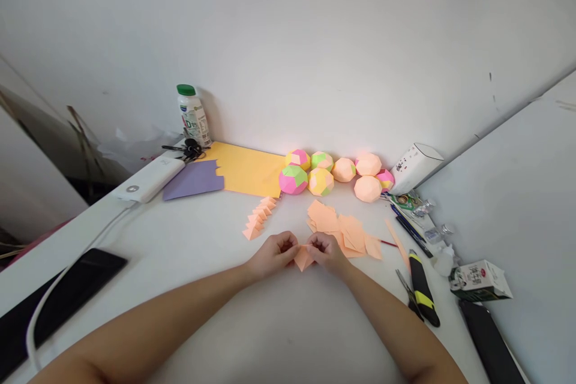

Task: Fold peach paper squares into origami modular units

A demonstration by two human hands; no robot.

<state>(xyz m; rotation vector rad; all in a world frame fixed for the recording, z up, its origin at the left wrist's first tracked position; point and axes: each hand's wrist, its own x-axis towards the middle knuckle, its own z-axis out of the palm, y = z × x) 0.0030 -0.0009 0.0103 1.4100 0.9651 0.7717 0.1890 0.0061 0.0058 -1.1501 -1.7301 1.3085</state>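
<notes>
Both my hands meet at the middle of the white table, pinching one small peach piece of folded paper (303, 260) that comes to a point at the bottom. My left hand (275, 254) grips its left side between thumb and fingers. On the opposite side, my right hand (330, 254) pinches it the same way. Just behind my right hand lies a loose pile of peach paper pieces (324, 216). A row of folded peach paper pieces (260, 218) stands beyond my left hand.
Several faceted paper balls (293, 180) line the wall. Yellow paper (252, 169), purple paper (193, 180), a green-capped bottle (194, 117) and a white power strip (150, 179) are left. Scissors (410, 295), a utility knife (423, 289), a carton (480, 281) and pens (411, 231) lie right.
</notes>
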